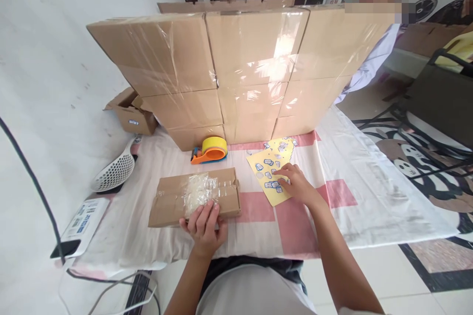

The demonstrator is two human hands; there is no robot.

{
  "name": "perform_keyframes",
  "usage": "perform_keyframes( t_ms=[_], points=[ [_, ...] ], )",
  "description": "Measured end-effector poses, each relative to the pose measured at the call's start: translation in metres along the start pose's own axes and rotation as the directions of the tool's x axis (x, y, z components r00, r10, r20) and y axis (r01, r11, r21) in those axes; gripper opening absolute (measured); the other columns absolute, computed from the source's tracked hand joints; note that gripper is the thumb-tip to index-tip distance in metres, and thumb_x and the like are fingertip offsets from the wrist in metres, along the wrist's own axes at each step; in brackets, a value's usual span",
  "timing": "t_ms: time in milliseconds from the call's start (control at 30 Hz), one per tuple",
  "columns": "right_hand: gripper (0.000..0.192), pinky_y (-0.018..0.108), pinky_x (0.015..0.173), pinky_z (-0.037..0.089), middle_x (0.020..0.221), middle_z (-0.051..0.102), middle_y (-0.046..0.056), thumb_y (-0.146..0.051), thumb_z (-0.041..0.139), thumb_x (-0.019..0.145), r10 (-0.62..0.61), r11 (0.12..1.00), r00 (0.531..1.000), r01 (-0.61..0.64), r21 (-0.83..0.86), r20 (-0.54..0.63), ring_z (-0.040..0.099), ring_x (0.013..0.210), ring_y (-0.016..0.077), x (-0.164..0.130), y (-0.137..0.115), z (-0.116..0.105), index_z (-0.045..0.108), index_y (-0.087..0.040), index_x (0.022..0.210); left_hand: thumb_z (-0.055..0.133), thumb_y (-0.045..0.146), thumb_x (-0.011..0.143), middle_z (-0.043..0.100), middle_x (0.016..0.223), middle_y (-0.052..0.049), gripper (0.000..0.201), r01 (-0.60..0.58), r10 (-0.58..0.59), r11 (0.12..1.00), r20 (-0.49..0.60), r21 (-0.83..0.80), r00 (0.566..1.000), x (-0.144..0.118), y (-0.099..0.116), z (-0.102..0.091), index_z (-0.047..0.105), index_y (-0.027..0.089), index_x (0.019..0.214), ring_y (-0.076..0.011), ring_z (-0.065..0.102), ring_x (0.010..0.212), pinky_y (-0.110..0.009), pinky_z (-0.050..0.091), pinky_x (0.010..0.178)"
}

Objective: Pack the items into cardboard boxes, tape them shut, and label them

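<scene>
My left hand (204, 226) grips the near edge of a flat cardboard box (168, 202), fingers on top and over a bunched patch of clear tape (195, 189). The box lies on the cloth in front of me. To its right, a yellow sticker sheet (277, 198) carries several small white stickers with blue outlines. My right hand (295, 184) is over the sheet's right side, its index finger stretched out and touching among the stickers. Finger and thumb look slightly apart, and I see nothing held between them. An orange tape dispenser with a yellow roll (214, 146) sits behind the box.
Tall stacked cardboard boxes (254, 59) under clear film stand across the back. At left are a small open carton (135, 115), a white perforated object (116, 172) and a white package (84, 221). A person's sleeve (373, 61) shows behind the stack. A black cable (31, 177) hangs left.
</scene>
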State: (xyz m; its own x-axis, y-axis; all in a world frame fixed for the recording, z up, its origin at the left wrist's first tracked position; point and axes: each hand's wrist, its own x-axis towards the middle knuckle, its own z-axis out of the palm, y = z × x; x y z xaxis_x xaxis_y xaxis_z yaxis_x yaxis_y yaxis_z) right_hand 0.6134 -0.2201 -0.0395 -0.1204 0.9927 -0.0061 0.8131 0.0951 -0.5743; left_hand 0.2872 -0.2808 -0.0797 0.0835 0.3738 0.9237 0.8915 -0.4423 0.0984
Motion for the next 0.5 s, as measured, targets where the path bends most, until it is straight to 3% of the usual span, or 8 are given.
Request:
perform_keyframes(
  t_ms=[200, 333, 500],
  points=[
    [0.021, 0.049, 0.098, 0.047, 0.114, 0.059, 0.012, -0.022, 0.059, 0.091, 0.042, 0.997, 0.999, -0.045, -0.068, -0.034, 0.05, 0.106, 0.0307, -0.014, -0.005, 0.012, 0.071, -0.02, 0.109, 0.064, 0.018, 0.083, 0.072, 0.105, -0.01, 0.032, -0.031, 0.031, 0.999, -0.002, 0.011, 1.0, -0.003, -0.003, 0.001, 0.07, 0.02, 0.115, -0.025, 0.056, 0.119, -0.049, 0.015, 0.127],
    [0.012, 0.045, 0.091, 0.047, 0.109, 0.059, 0.012, -0.014, 0.053, 0.09, 0.009, 1.0, 0.996, -0.01, -0.01, -0.092, 0.049, 0.1, 0.0286, -0.013, -0.008, 0.019, 0.063, -0.02, 0.095, 0.065, 0.017, 0.082, 0.071, 0.106, -0.011, 0.034, -0.035, 0.035, 0.999, -0.002, 0.008, 0.999, -0.004, -0.004, 0.002, 0.069, 0.019, 0.116, -0.0256, 0.055, 0.12, -0.05, 0.016, 0.126],
    [0.014, 0.041, 0.085, 0.043, 0.092, 0.063, 0.007, -0.012, 0.045, 0.091, -0.015, 0.996, 0.993, 0.026, 0.09, -0.117, 0.053, 0.091, 0.0253, -0.014, -0.005, 0.021, 0.054, -0.021, 0.087, 0.065, 0.017, 0.082, 0.071, 0.108, -0.011, 0.034, -0.025, 0.025, 1.0, 0.0, 0.001, 1.0, -0.005, -0.004, 0.001, 0.069, 0.019, 0.116, -0.0257, 0.055, 0.121, -0.049, 0.015, 0.126]
  ],
)
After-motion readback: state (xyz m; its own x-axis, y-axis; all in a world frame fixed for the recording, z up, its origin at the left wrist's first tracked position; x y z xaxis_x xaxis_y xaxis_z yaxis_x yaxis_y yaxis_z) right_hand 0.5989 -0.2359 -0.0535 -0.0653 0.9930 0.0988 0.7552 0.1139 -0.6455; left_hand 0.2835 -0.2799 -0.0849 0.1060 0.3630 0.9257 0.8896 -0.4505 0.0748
